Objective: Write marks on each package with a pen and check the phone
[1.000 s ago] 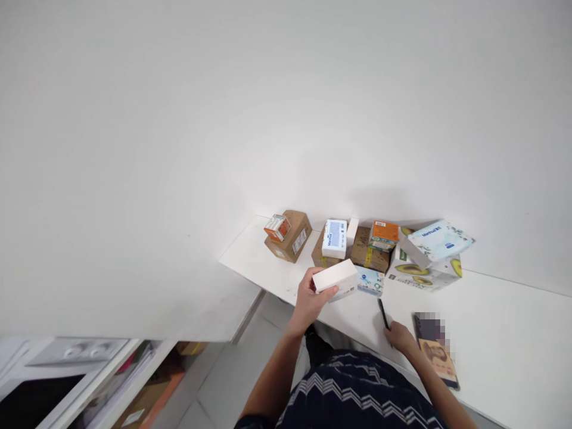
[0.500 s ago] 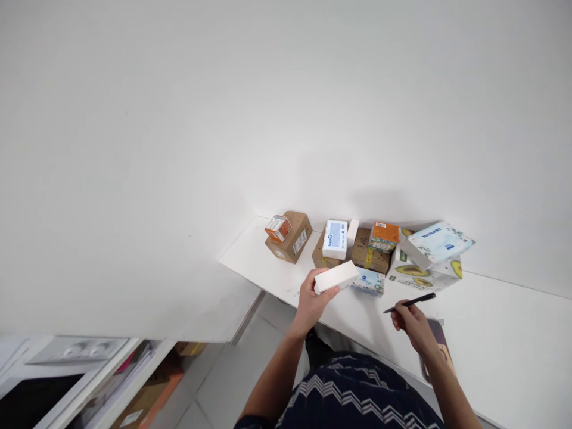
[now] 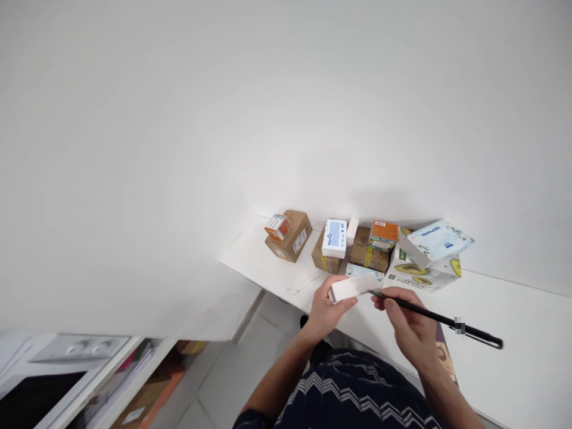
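Note:
My left hand grips a plain white box above the near edge of the white table. My right hand holds a black pen, its tip touching the box's right end and its body pointing right. Beyond the box, against the wall, several packages stand in a row: a brown carton with a small orange box on top, a blue and white packet, brown cartons, an orange box, and an avocado-print box with a light blue tissue pack on it.
A booklet lies on the table under my right forearm. Left of the table there is a gap down to a tiled floor. Lower left holds a white shelf unit with cardboard and papers inside.
My right hand lifted the pen off the table and brought its tip to the white box. My left hand shifted the box slightly right and nearer to me.

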`<state>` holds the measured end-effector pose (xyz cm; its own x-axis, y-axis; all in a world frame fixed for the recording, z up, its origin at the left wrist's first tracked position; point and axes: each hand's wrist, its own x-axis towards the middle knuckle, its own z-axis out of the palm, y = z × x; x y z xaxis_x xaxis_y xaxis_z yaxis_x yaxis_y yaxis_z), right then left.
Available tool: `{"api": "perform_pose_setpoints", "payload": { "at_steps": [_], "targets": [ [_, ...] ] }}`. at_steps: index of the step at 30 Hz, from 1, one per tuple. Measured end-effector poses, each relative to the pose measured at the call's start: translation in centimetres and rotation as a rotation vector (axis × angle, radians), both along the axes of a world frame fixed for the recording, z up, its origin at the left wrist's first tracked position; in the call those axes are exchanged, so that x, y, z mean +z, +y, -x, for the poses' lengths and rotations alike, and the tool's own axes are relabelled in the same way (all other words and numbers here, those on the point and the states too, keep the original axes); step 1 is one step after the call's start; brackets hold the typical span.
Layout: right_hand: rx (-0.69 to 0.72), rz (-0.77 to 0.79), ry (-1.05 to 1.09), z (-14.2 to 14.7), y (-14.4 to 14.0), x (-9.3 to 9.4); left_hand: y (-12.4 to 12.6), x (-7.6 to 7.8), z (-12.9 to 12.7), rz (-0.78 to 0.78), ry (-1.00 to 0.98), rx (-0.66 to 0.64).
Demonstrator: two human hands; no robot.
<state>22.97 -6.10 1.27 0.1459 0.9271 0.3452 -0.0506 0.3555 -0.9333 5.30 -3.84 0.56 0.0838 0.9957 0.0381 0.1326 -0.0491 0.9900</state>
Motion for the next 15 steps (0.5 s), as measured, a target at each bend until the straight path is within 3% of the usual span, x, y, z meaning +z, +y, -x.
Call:
{"api": "perform_pose_setpoints", "payload": {
  "at_steps": [6,15],
  "targets": [
    [-0.005,-0.164,-0.347,1.6,1.0,0.0,-0.1,0.8,-0.5,-0.022,0.046,0.012],
    [0.05,-0.159,-0.469,1.7,1.1,-0.6,0.2,1.2,-0.8,-0.045,0.066,0.008]
  ]
}}
